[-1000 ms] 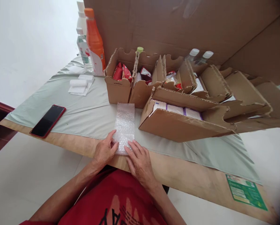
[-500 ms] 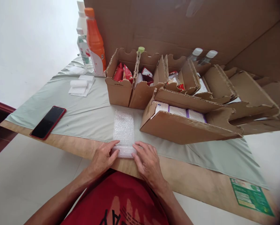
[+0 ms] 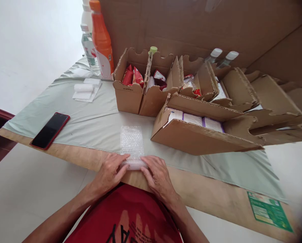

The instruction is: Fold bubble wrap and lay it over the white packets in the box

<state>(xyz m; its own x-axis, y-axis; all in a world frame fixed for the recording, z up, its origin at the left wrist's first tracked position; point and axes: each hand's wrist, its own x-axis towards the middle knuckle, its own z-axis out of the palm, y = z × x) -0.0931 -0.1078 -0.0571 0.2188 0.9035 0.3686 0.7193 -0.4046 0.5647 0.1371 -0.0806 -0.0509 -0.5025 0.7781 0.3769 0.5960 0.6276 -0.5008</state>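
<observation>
At lower centre, the left hand and right hand grasp the bubble wrap by its folded edge; uneven pressure could skew it

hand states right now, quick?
Left hand: closed on the left end of the bubble wrap's folded near edge, thumb and fingers.
Right hand: likewise, holding the right end.

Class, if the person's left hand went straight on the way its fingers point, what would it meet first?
The bubble wrap: the left hand seems to touch its near end. Farther across, the right hand lies roughly in line, though depth is unclear.
</observation>
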